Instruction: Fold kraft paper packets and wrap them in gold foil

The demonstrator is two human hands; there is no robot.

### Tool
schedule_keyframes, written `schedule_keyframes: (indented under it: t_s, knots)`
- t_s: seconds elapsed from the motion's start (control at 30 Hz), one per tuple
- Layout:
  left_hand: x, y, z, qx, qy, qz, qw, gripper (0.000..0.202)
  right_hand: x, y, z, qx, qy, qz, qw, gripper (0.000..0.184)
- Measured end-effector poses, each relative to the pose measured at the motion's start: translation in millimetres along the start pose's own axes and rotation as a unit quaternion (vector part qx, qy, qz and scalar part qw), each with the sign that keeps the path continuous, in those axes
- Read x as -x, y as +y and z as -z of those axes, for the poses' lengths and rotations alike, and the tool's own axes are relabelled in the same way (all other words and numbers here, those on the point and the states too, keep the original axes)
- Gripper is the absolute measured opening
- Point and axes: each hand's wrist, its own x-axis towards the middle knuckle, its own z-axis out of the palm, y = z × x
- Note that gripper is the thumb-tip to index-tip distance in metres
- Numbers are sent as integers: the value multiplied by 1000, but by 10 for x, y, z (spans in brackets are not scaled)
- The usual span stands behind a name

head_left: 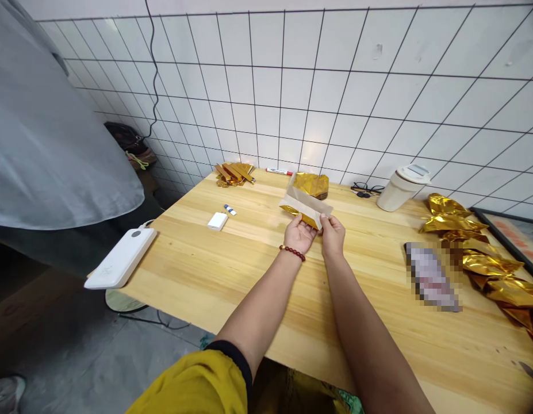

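A sheet of gold foil paper (307,204), its dull beige back facing up and its near edge turned over to gold, is held above the wooden table. My left hand (299,234), palm up with a dark red bead bracelet at the wrist, has its thumb and fingers closed on the near edge. At the right near corner, my right hand (334,234) pinches the same sheet. Just behind it lies a stack of gold foil sheets (311,184), partly covered by the held one.
Folded gold strips (235,173) lie at the back left, near a red-and-white marker (279,171). A white box (217,221), glue stick-like tube (230,210) and power bank (122,259) are left. Glasses (367,188), a cup (402,188) and folded gold foil pieces (493,264) stand right.
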Motion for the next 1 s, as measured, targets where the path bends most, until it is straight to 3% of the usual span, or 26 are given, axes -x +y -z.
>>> schedule_keyframes:
  t_s: [0.2, 0.33, 0.5, 0.6, 0.77, 0.87, 1.0]
  knots:
    - [-26, -1, -1, 10, -1, 0, 1000, 21, 7, -23, -21, -14, -4, 7, 1000, 23]
    - [-49, 58, -6, 30, -7, -40, 999, 20, 16, -9, -21, 14, -46, -10, 999, 16]
    - [-48, 137, -28, 44, 26, -57, 997, 25, 31, 23, -19, 40, -78, -5, 996, 15]
    - [-11, 153, -41, 44, 12, -68, 997, 29, 30, 5, -14, 42, -62, 0, 997, 20]
    - [51, 170, -43, 46, -46, -84, 994, 36, 17, -60, -15, 3, 16, 15, 1000, 21]
    - [31, 159, -30, 33, -19, -62, 997, 25, 11, -66, -22, -3, 26, 9, 1000, 22]
    - [-17, 136, -15, 19, 12, -57, 998, 30, 19, -57, -36, 3, 19, 6, 1000, 22]
